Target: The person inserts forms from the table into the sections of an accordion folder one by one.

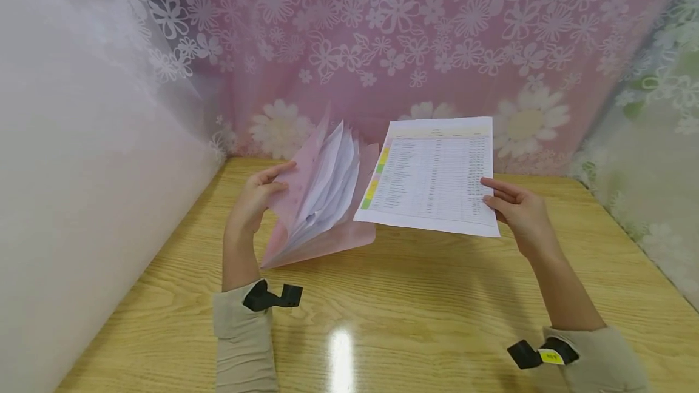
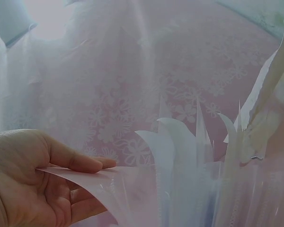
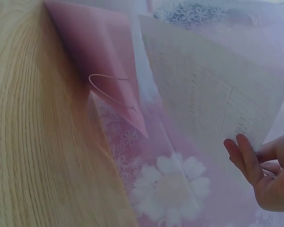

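My left hand [image 1: 253,199] pinches the front cover of a pink folder [image 1: 360,232], thumb on one face and fingers on the other. The folder stands partly open, and several clear sleeves with white pages [image 1: 333,181] fan out inside it. In the left wrist view the cover [image 2: 99,182] bends slightly between thumb and fingers. My right hand [image 1: 521,214] pinches the right edge of a printed sheet [image 1: 431,174], a table with yellow and green cells down its left side. That sheet is held up at the folder's right. In the right wrist view an elastic loop [image 3: 109,90] shows on the folder's pink cover.
Beneath is a wooden table [image 1: 404,308] with a bright light reflection near its front. A pink flowered curtain [image 1: 371,35] hangs behind, a white wall [image 1: 109,138] rises at the left, and a pale flowered sheet [image 1: 650,150] is at the right.
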The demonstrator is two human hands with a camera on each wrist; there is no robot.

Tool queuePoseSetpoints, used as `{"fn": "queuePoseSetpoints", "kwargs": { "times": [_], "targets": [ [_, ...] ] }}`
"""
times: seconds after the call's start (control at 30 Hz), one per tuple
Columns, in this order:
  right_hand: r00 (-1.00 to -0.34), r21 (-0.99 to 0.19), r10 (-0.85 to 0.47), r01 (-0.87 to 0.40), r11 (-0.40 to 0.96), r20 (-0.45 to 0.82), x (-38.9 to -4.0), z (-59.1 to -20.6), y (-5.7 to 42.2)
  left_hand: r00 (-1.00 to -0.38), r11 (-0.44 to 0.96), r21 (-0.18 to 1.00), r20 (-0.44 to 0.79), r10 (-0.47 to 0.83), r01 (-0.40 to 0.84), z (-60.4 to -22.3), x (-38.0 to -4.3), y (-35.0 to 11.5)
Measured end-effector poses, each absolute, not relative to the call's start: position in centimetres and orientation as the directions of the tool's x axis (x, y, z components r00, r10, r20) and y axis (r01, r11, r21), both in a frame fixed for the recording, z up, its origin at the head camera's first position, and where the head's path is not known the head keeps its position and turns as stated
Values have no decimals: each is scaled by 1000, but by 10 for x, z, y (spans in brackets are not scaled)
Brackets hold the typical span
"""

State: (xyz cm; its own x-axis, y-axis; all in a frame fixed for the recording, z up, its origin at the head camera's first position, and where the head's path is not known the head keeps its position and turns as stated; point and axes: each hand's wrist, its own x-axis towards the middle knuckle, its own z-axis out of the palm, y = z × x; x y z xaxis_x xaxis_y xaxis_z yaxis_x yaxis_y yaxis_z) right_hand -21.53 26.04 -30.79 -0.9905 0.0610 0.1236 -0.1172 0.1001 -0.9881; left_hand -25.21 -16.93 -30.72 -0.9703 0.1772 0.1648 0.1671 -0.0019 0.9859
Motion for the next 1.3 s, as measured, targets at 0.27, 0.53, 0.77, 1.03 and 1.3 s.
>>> {"fn": "queuePoseSetpoints", "kwargs": {
  "times": [0.27, 0.53, 0.77, 1.03, 1.3],
  "targets": [
    [-992, -936, 85, -58, 347, 93, -220, -301, 246, -966, 4, 981, 192, 173, 195, -308, -253, -170],
    [-986, -911, 95, -85, 403, 134, -228, -296, 229, -965, -6, 979, 200, 172, 202, -308, -254, -169],
    [-986, -893, 66, -112, 435, 156, -230, -291, 217, -965, -11, 980, 196, 175, 197, -308, -255, -169],
    [-985, -877, 76, -103, 470, 156, -230, -290, 215, -966, 3, 981, 192, 172, 195, -308, -255, -169],
    [-972, -842, 103, -127, 525, 210, -231, -290, 209, -967, -6, 983, 183, 179, 185, -308, -255, -169]
  ]
}}
